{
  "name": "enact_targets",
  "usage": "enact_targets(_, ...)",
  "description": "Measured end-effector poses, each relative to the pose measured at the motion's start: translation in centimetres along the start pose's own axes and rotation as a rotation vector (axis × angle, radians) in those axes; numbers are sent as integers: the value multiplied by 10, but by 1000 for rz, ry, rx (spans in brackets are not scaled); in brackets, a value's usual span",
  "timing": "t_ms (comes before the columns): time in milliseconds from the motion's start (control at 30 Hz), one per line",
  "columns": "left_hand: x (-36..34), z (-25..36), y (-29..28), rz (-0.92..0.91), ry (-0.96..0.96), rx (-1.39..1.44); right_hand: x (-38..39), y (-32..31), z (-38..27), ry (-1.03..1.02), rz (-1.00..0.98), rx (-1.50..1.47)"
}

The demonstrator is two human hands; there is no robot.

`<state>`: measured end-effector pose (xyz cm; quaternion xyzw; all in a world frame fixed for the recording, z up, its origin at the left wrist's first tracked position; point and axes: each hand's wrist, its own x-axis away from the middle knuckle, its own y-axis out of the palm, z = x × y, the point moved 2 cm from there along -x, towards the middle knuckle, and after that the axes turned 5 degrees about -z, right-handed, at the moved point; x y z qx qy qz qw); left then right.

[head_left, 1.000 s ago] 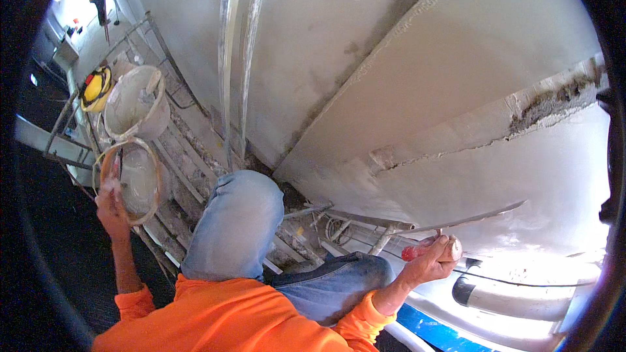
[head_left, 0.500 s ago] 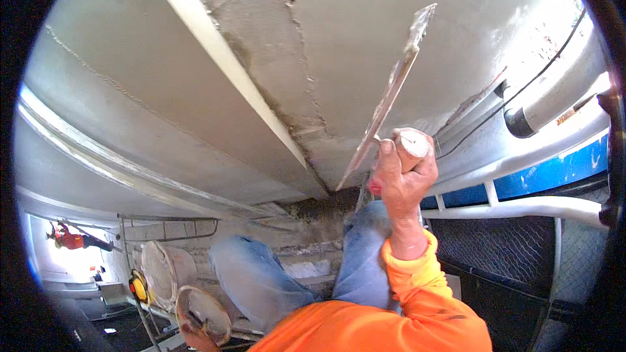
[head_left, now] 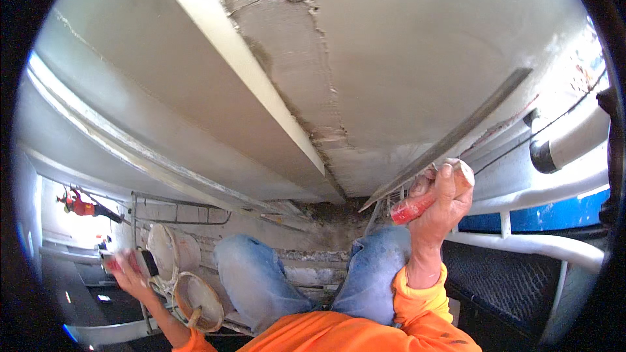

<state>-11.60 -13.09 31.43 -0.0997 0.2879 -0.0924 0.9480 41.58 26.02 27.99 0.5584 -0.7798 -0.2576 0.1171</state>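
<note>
My right hand [head_left: 443, 199] is wrapped round the red, plaster-smeared handle of a plastering trowel [head_left: 456, 132]. The long blade lies along the right edge of the smooth grey plastered wall [head_left: 424, 45], nearly flat to it; I cannot tell whether it touches. At the lower left, my left hand [head_left: 130, 277] is blurred but closed around a tool with a red part [head_left: 124, 262] and a dark end, its kind unclear. Beside that hand stand a whitish bucket [head_left: 166, 251] and a smaller plaster-stained bucket [head_left: 199, 300] with a stick-like handle in it.
A pale straight strip [head_left: 241, 72] runs down the wall, next to a rough unplastered band [head_left: 287, 52]. White railing [head_left: 541, 244] and a blue panel [head_left: 541, 212] are at right, with a grey pipe [head_left: 574, 137]. Scaffold bars [head_left: 182, 202] and a person in red [head_left: 81, 205] show far left.
The trowel has swung right and down to the wall's right edge, its blade turned flatter. My left hand has come into view by the buckets, holding a tool. The view has shifted slightly.
</note>
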Motion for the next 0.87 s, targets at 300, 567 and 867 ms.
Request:
enact_targets(300, -127, 45, 230, -291, 42, -185, -5, 27, 6, -169, -61, 69)
enact_targets(567, -156, 57, 330, -421, 115, -295, 62, 78, -76, -358, 201, 319)
enact_targets(867, -164, 56, 332, -548, 151, -191, 138, 111, -113, -359, 276, 488)
